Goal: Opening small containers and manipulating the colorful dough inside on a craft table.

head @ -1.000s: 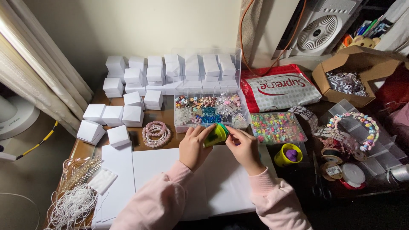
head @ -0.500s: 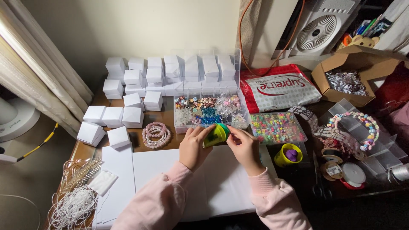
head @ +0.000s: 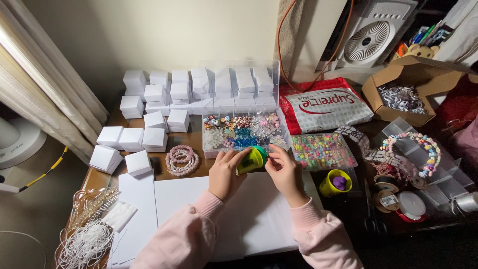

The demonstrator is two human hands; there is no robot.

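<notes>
**Small tub held in both hands at frame centre**

Lower centre: two pink, soft-knit sleeves over flat white sheets (head: 269, 219). The left hand (head: 226, 174) closes around the body of a small yellow-green plastic tub (head: 250, 160); the right hand (head: 284, 172) pinches its green lid end with fingertips (tub tilted, clear of the table). Lower left: a tangle of white cord (head: 82, 244). Right of the hands stands an open yellow tub (head: 334, 183) with a purple lump inside. Just beyond the hands lies a clear compartmented bead tray (head: 244, 132), glossy mixed beads; left of it, pink bead bracelets (head: 181, 159). Upper left: matte white cube boxes (head: 164, 94), stacked in rows.
</notes>
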